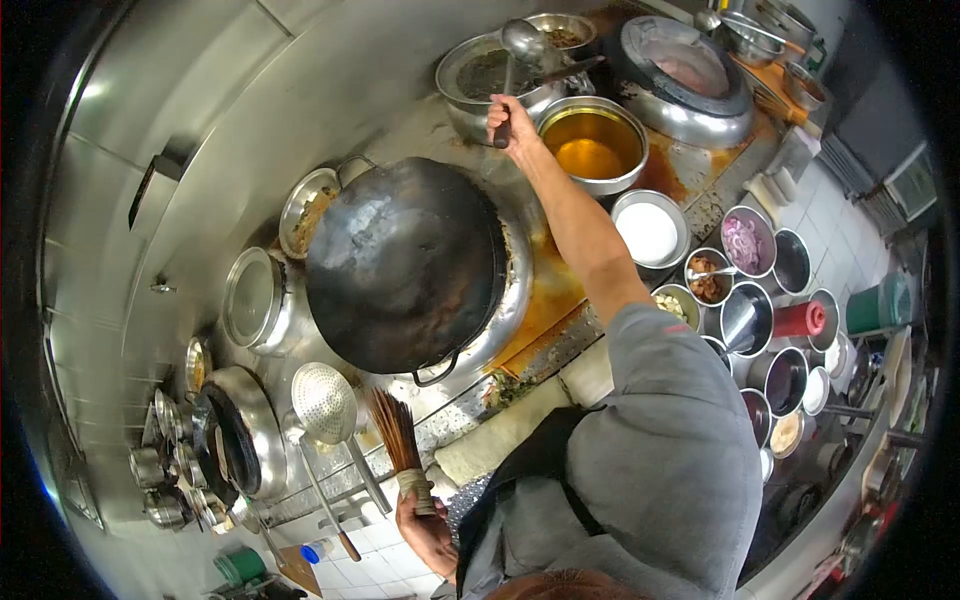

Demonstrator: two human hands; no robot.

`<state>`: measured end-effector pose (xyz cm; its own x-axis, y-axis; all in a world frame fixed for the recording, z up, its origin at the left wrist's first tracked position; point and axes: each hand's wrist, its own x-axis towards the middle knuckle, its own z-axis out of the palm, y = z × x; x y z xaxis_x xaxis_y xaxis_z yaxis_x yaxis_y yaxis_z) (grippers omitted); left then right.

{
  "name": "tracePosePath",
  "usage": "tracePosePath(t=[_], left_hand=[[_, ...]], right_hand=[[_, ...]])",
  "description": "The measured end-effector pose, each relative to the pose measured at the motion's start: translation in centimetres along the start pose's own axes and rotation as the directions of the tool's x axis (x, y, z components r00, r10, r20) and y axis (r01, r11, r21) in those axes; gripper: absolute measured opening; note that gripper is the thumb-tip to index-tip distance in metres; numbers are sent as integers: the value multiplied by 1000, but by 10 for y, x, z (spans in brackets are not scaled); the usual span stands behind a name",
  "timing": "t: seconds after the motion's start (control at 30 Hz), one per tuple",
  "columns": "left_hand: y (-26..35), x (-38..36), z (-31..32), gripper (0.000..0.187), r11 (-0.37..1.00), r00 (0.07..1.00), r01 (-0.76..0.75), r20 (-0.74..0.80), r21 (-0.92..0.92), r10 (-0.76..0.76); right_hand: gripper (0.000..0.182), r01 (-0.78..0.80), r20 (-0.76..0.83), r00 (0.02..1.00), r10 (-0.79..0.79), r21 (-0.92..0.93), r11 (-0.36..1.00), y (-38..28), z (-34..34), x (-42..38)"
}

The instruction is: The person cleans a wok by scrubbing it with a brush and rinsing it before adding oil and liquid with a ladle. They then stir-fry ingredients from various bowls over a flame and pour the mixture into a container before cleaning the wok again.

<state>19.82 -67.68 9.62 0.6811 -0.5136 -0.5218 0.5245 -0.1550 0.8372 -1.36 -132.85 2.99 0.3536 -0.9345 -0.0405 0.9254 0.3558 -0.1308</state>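
My right hand [510,122] is closed on the dark handle end of a metal ladle [523,40], whose bowl is over a covered metal pot [487,77]. My left hand [427,535] grips the bound base of a bamboo brush [397,430], its bristles pointing up toward the wok's lower handle. A large dark wok [405,265] with two loop handles sits on the round steel burner ring [515,300], touched by neither hand. Right of my right hand stands a pot of amber liquid [592,143].
A perforated skimmer [324,402] lies left of the brush. Containers of white stuff [646,232], sliced purple onion [741,243] and other ingredients stand at the right. A second burner with a dark rim [265,430] is at the lower left, and a lidded pot [252,298] sits near the wall.
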Motion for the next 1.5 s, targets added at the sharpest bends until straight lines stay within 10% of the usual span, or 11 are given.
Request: tracePosePath(t=[0.13,0.23,0.37,0.43,0.5,0.57,0.67,1.2,1.27,1.5], left_hand=[[2,3,-3,31,999,1000,-3,-28,32,4],[4,7,-2,30,999,999,15,-44,32,-14],[8,6,1,28,998,999,15,-42,60,-12],[9,7,3,28,998,1000,5,-21,56,-4],[10,5,6,28,998,1000,-11,19,56,10],[10,5,7,27,999,1000,0,18,54,-1],[9,5,9,27,999,1000,-11,22,45,10],[11,15,4,25,997,998,-1,66,81,-4],[13,14,5,24,995,996,-5,85,99,-3],[6,17,-4,23,997,999,30,31,73,-32]], right_hand=[[13,131,-232,919,-320,-585,801,7,43,-15],[28,4,-146,826,-545,-964,264,2,40,25],[25,-172,186,648,-738,-909,-380,20,14,45],[18,-197,227,702,-675,-849,-491,21,-17,81],[13,-136,-7,760,-650,-979,-149,19,-18,80],[8,-65,-393,846,-360,-747,662,17,18,40],[8,53,-388,875,-290,-519,853,22,10,25],[7,264,-46,960,-277,-190,946,40,-9,-80],[13,241,-94,949,-301,-398,885,39,6,-81],[33,-200,-112,746,-656,-978,-61,18,10,4]])
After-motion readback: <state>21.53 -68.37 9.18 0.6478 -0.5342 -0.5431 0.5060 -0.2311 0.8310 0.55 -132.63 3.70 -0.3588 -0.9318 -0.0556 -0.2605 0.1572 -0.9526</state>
